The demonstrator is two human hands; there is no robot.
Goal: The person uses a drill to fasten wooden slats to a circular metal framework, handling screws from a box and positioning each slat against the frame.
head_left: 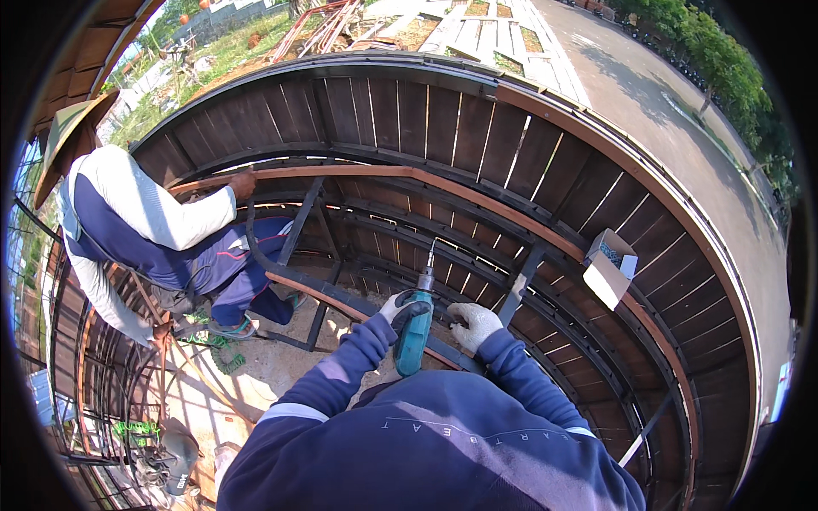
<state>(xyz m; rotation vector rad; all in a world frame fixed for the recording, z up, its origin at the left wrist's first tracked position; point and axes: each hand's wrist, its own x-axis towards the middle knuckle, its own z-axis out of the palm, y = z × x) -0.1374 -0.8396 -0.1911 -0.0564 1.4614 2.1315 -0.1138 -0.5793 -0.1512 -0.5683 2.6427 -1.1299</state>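
A teal power drill (414, 336) is in front of my chest, its metal chuck and thin bit pointing away from me. Wrapped around the drill's body is my left hand (400, 312), in a white and dark work glove. My right hand (475, 327), also gloved, is just right of the drill and apart from it. Its fingers curl inward, and whatever they may hold is too small to make out. Beyond both hands curve the dark metal rails and brown slats (443, 213) of a rounded structure. A white open cardboard box (610, 266) with small bluish pieces sits on the wooden rail to the right.
At the left a co-worker (162, 204) in a wide hat bends over, one hand on the curved wooden rail (366, 171). Metal struts (521, 285) cross between the rails. Green cord (228, 358) and a dark tool (181, 460) lie low at the left. A paved road runs outside the wall.
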